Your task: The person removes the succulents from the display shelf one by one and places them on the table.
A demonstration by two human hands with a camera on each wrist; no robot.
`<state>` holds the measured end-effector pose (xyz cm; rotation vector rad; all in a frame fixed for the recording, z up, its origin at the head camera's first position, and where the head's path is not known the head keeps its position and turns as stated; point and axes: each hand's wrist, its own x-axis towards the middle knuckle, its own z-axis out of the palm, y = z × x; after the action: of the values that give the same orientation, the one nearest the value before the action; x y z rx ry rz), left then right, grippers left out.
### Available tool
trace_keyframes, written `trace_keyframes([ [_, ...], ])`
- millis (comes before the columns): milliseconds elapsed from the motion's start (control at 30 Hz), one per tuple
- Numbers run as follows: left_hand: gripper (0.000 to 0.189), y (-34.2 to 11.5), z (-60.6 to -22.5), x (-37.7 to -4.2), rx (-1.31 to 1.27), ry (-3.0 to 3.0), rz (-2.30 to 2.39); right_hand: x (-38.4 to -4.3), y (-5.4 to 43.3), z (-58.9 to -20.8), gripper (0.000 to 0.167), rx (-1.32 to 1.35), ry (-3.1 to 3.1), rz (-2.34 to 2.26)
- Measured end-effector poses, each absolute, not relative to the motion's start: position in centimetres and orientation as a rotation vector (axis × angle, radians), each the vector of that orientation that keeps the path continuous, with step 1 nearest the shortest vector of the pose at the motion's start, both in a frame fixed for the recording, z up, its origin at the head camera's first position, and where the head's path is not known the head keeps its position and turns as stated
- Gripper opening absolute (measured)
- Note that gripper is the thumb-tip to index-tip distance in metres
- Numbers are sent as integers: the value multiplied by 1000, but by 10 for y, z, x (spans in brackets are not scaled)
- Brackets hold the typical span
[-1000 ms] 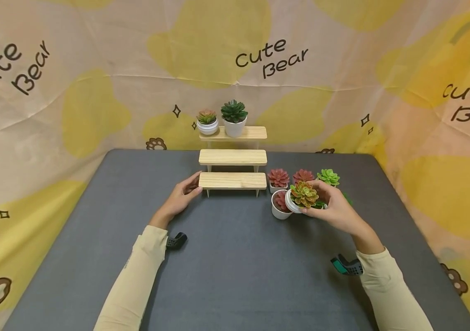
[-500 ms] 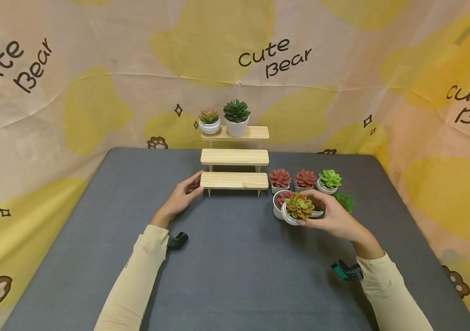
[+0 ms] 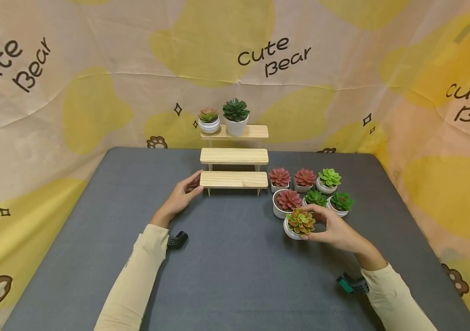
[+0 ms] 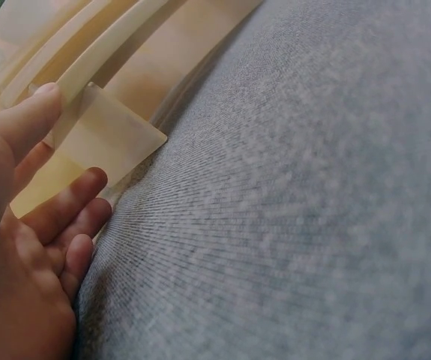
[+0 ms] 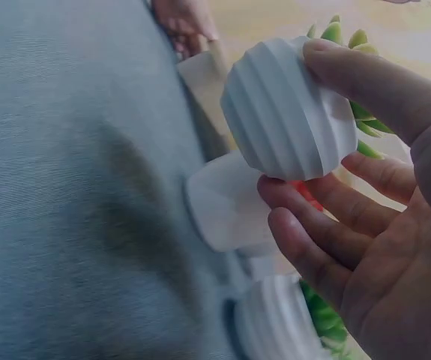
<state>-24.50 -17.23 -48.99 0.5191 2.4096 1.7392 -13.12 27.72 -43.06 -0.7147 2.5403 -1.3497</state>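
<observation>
My right hand (image 3: 330, 230) grips a small white ribbed pot (image 5: 286, 112) with an orange-green succulent (image 3: 301, 221). Thumb and fingers hold its sides; the wrist view shows it raised off the table, slightly tilted. Behind it sits a round white pot with a red succulent (image 3: 288, 200). At the left end of the lowest step of a three-step wooden display stand (image 3: 234, 179), my left hand (image 3: 181, 198) holds the corner, thumb in front and fingers behind. On the top step stand a pinkish-green succulent (image 3: 208, 120) and a dark green succulent (image 3: 236, 116) in white pots.
Close behind the right hand, more potted succulents stand grouped: two red ones (image 3: 280, 178) in square pots, a light green one (image 3: 329, 178) and two darker green ones (image 3: 341, 202). A patterned cloth (image 3: 127, 101) hangs along the back of the grey table (image 3: 226, 276).
My right hand has brought the orange-green succulent toward me, away from the other pots, uncovering the red and green ones behind. My left hand stays at the stand's corner.
</observation>
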Motion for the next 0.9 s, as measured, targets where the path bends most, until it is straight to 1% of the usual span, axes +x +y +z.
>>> trace_keyframes([
  [267, 60, -172, -488, -244, 498, 2421, 1732, -131, 280, -450, 54, -795, 2431, -1466],
  [467, 60, -173, -490, -245, 504, 2408, 1734, -130, 274, -461, 56, -758, 2397, -1538],
  [900, 60, -171, -492, -246, 515, 2391, 1747, -128, 269, -466, 59, -679, 2408, -1475],
])
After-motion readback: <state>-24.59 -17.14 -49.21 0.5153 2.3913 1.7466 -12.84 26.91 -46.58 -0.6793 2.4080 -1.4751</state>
